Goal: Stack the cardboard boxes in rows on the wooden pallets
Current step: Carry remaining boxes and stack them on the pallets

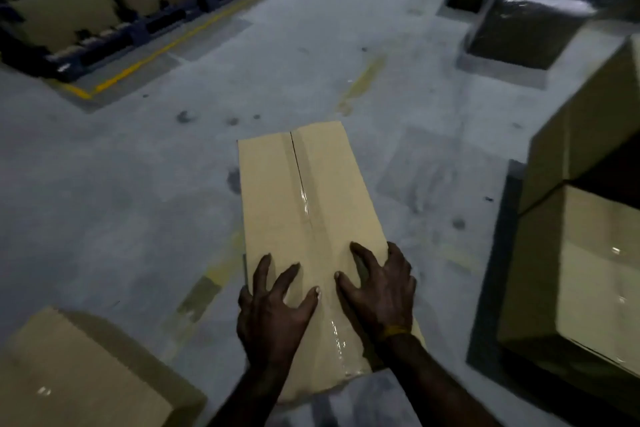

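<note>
— While you count, tell me: how many boxes?

— One long cardboard box (311, 218) in the middle, above the grey floor (138, 201). One box at bottom left (79, 374), two stacked boxes on the right (581, 218), more on the dark pallets (138, 28) far left.

— And the hands?

— Two. The left hand (273, 312) and the right hand (381, 295) press on its near end, fingers spread wide and a little bent. Two wrapped dark packages (526, 17) stand far right.
</note>
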